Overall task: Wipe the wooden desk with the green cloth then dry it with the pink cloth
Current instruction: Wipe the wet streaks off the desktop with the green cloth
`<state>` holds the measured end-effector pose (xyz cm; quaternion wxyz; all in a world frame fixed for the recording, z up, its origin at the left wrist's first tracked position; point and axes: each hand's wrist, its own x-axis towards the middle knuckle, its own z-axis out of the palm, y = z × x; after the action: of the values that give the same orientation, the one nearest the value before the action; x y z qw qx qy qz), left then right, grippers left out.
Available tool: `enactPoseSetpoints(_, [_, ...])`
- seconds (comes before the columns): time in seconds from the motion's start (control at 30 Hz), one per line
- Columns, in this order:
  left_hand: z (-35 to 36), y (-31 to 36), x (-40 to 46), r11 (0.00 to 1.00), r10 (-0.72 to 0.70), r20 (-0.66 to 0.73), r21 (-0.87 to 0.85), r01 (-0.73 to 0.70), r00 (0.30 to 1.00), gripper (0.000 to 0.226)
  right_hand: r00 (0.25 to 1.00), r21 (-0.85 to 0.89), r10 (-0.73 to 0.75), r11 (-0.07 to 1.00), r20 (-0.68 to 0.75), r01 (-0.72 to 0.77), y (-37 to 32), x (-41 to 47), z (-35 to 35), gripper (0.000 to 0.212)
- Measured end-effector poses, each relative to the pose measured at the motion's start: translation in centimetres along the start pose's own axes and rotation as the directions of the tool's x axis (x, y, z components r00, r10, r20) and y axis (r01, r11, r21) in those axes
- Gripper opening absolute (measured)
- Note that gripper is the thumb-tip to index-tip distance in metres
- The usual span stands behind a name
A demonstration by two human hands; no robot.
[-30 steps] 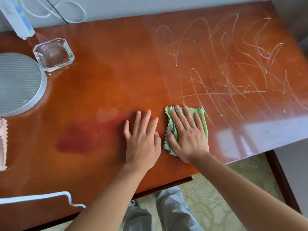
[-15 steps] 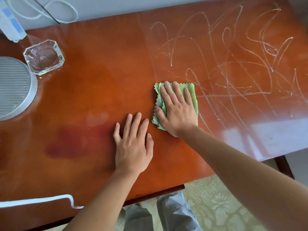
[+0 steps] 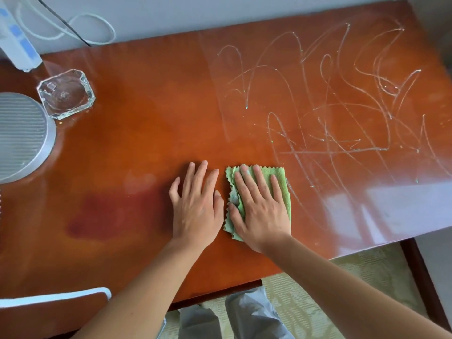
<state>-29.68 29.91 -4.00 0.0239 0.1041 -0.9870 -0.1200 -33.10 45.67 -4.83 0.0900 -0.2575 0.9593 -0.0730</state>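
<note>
A folded green cloth with zigzag edges lies on the glossy wooden desk, near its front edge. My right hand presses flat on the cloth with straight fingers and covers most of it. Just to its left, my left hand rests flat on the bare wood, fingers spread. Pale scribbled streaks cover the right half of the desk. A sliver of the pink cloth shows at the far left edge of the view.
A clear glass ashtray and a round grey ribbed disc stand at the back left. A white device with a looped cable sits behind them. A white-edged chair back is at the lower left.
My right hand pushed the green cloth away from me, then pulled it back toward the front edge. My left hand stayed flat on the wood beside it.
</note>
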Motion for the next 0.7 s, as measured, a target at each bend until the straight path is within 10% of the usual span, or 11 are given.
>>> enactPoseSetpoints(0.7, [1.3,-1.8,13.4,0.995,-0.092,-0.099,0.016,0.094,0.991,0.045,0.999,0.022,-0.041,0.999,0.016,0.04,0.8,18.4,-2.7,0.07])
